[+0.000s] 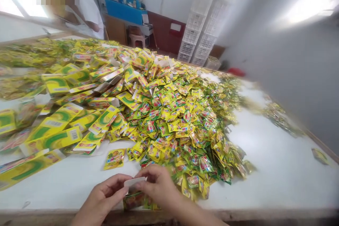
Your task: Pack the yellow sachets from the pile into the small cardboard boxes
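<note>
Near the table's front edge, a small carton [133,200] stands between my two hands, its white end flap [135,181] raised. My left hand [104,195] pinches the carton's left side at the flap. From the other side, the fingers of my right hand [156,185] close on the flap and upper rim. The carton's lower part is dark and blurred. Just beyond my hands lies a single yellow candy packet [114,159]. A big heap of yellow and green packets [182,123] rises right behind my right hand.
Flat yellow-green cartons [60,120] are piled at the left. White table surface [254,155] shows at the right, with a lone packet [320,156] near its edge. A person [88,10] in white is at the far left. Stacked white crates [194,30] stand behind the table.
</note>
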Action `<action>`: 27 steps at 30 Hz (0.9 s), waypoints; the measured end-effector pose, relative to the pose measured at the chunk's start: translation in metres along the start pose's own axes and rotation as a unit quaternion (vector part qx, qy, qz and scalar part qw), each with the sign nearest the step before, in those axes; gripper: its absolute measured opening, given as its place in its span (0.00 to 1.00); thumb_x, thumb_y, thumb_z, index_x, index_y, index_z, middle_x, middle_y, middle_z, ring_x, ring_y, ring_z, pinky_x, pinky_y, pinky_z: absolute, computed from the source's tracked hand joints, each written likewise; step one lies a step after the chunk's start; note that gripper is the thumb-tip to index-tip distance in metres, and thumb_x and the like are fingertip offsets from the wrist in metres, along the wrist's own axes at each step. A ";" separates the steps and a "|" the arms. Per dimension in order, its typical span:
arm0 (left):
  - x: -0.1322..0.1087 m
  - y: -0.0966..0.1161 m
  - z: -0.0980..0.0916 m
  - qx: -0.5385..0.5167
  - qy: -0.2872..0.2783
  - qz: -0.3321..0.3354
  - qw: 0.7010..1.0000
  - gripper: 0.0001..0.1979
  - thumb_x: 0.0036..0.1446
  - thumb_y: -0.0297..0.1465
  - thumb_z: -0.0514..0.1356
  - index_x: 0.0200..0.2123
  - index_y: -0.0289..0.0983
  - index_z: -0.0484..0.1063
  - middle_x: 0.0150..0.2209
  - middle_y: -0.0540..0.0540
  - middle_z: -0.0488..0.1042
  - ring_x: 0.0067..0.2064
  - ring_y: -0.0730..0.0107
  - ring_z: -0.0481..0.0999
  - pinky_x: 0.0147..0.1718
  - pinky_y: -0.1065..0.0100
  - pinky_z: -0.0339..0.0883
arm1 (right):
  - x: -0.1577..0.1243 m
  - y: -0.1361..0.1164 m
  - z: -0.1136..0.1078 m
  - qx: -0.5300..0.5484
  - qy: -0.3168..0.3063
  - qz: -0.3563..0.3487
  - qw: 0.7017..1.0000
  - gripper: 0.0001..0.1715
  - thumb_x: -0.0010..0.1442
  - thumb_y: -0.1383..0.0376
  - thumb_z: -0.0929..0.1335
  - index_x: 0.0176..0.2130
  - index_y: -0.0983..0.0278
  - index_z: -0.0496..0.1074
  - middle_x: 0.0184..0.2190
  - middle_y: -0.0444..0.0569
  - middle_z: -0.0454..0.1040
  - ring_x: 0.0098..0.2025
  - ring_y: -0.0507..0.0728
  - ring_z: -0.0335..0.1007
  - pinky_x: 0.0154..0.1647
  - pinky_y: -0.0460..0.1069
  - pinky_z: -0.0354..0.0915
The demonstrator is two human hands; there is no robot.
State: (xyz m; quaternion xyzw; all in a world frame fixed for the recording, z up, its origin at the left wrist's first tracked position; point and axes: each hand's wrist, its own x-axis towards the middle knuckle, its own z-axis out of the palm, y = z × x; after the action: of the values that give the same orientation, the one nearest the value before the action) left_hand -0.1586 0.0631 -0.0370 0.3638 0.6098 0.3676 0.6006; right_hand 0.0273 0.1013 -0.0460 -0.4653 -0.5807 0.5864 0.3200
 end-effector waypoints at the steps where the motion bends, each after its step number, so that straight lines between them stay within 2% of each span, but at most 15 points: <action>1: 0.002 0.001 -0.005 0.026 0.019 0.011 0.999 0.20 0.46 0.45 0.67 0.40 0.40 0.81 0.39 0.45 0.83 0.45 0.51 0.79 0.50 0.56 0.71 | 0.001 -0.002 -0.001 0.007 0.003 -0.029 1.000 0.16 0.52 0.53 0.75 0.38 0.60 0.81 0.28 0.45 0.74 0.29 0.52 0.69 0.28 0.44 0.65; 4: 0.009 -0.004 -0.016 0.085 0.046 0.045 0.994 0.18 0.44 0.46 0.68 0.38 0.43 0.82 0.42 0.47 0.83 0.50 0.51 0.78 0.53 0.58 0.70 | 0.005 -0.005 -0.003 0.044 -0.009 -0.037 0.998 0.22 0.56 0.47 0.71 0.38 0.60 0.82 0.30 0.48 0.75 0.26 0.52 0.70 0.25 0.45 0.66; 6: 0.012 -0.011 -0.021 0.119 0.047 0.070 0.989 0.18 0.46 0.45 0.68 0.39 0.45 0.83 0.43 0.48 0.83 0.51 0.52 0.78 0.55 0.59 0.69 | 0.008 -0.004 -0.002 0.068 -0.006 -0.002 0.998 0.26 0.53 0.45 0.72 0.37 0.63 0.82 0.28 0.48 0.74 0.21 0.51 0.68 0.20 0.45 0.65; 8: 0.014 -0.019 -0.022 0.130 0.051 0.097 0.985 0.17 0.48 0.45 0.67 0.41 0.46 0.82 0.45 0.48 0.82 0.51 0.53 0.78 0.54 0.60 0.70 | 0.011 0.000 0.002 0.078 0.010 0.020 0.997 0.28 0.47 0.44 0.74 0.37 0.64 0.82 0.25 0.47 0.73 0.21 0.52 0.69 0.19 0.45 0.66; 11: 0.014 -0.025 -0.020 0.125 0.046 0.138 0.982 0.17 0.50 0.42 0.67 0.43 0.45 0.81 0.46 0.48 0.81 0.50 0.56 0.78 0.52 0.63 0.72 | 0.014 0.004 0.008 0.078 0.031 0.032 0.996 0.29 0.43 0.44 0.76 0.35 0.65 0.82 0.23 0.46 0.72 0.19 0.52 0.69 0.18 0.45 0.65; 13: 0.015 -0.025 -0.018 0.131 0.045 0.160 0.977 0.16 0.51 0.40 0.67 0.44 0.44 0.80 0.45 0.48 0.82 0.48 0.59 0.79 0.50 0.66 0.73 | 0.014 0.005 0.009 0.071 0.039 0.020 0.997 0.27 0.44 0.45 0.76 0.33 0.65 0.82 0.24 0.46 0.73 0.19 0.52 0.69 0.17 0.45 0.65; 16: 0.018 -0.023 -0.016 0.162 0.046 0.214 0.962 0.12 0.53 0.37 0.66 0.42 0.44 0.80 0.43 0.49 0.82 0.45 0.62 0.80 0.46 0.70 0.75 | 0.012 0.004 0.006 0.035 0.052 -0.037 0.997 0.22 0.47 0.48 0.76 0.32 0.63 0.82 0.27 0.48 0.75 0.23 0.53 0.71 0.21 0.45 0.67; 19: 0.022 -0.023 -0.013 0.201 0.020 0.311 0.929 0.08 0.54 0.32 0.66 0.39 0.45 0.80 0.41 0.49 0.82 0.44 0.65 0.80 0.46 0.71 0.74 | 0.007 0.002 -0.003 -0.005 0.050 -0.116 0.992 0.16 0.52 0.52 0.75 0.31 0.63 0.82 0.26 0.48 0.75 0.28 0.54 0.72 0.28 0.46 0.68; 21: 0.023 -0.023 -0.011 0.215 -0.001 0.357 0.909 0.10 0.54 0.29 0.66 0.40 0.46 0.80 0.41 0.49 0.82 0.44 0.65 0.80 0.46 0.70 0.75 | 0.002 0.001 -0.009 -0.023 0.036 -0.166 0.985 0.14 0.55 0.55 0.74 0.33 0.63 0.82 0.27 0.48 0.76 0.30 0.54 0.73 0.32 0.46 0.69; 24: 0.020 -0.022 -0.008 0.220 -0.035 0.373 0.901 0.11 0.56 0.27 0.65 0.41 0.46 0.79 0.43 0.48 0.81 0.45 0.65 0.80 0.44 0.69 0.76 | -0.010 0.001 -0.016 -0.070 0.014 -0.245 0.967 0.10 0.60 0.60 0.71 0.40 0.62 0.80 0.34 0.50 0.77 0.36 0.54 0.75 0.39 0.46 0.70; 27: 0.013 -0.024 -0.008 0.228 -0.072 0.378 0.894 0.15 0.58 0.26 0.63 0.46 0.48 0.77 0.43 0.48 0.81 0.45 0.66 0.80 0.44 0.71 0.76 | -0.021 0.002 -0.021 -0.164 -0.016 -0.310 0.936 0.12 0.63 0.65 0.68 0.47 0.60 0.77 0.44 0.52 0.75 0.41 0.53 0.74 0.43 0.47 0.69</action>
State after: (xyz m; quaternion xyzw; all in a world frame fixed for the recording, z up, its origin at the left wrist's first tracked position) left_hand -0.1672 0.0640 -0.0641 0.7194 0.4483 0.3906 0.3591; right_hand 0.0541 0.0896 -0.0425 -0.2991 -0.7892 0.3620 0.3959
